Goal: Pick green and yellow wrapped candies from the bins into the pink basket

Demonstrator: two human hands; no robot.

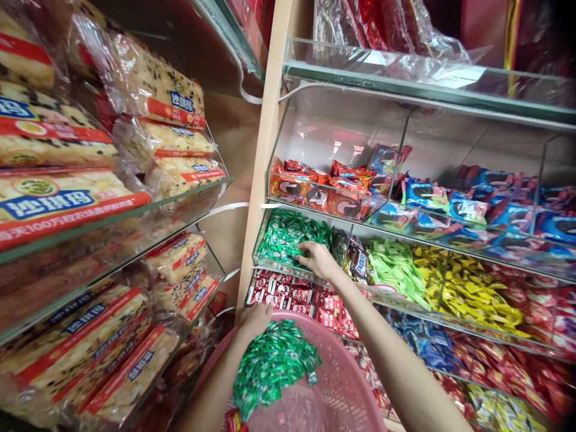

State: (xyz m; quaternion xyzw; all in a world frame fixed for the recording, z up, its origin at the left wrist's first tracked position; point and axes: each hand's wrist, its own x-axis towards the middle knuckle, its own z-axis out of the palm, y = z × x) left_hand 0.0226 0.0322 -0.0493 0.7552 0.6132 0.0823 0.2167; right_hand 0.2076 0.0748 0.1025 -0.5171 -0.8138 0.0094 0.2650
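My right hand (pixel 318 259) is over a clear shelf bin (pixel 288 268) full of small green-wrapped candies (pixel 288 231). Its fingers are apart at the front of the pile, and nothing shows in them. A pink plastic basket (pixel 355 372) with perforated sides is below, holding a heap of the same green candies (pixel 274 360) and a red packet (pixel 236 420) near the bottom. At the basket's far left rim, my left hand (pixel 254 319) is closed on the edge, its fingertips partly hidden.
Packaged sesame pastries (pixel 166 84) fill glass shelves on the left. A wooden upright (pixel 265 126) separates them from the candy shelves. Light green (pixel 396 267) and yellow candies (pixel 472 288) lie right of my hand. A glass shelf edge (pixel 324 213) with orange packets (pixel 315 186) is above it.
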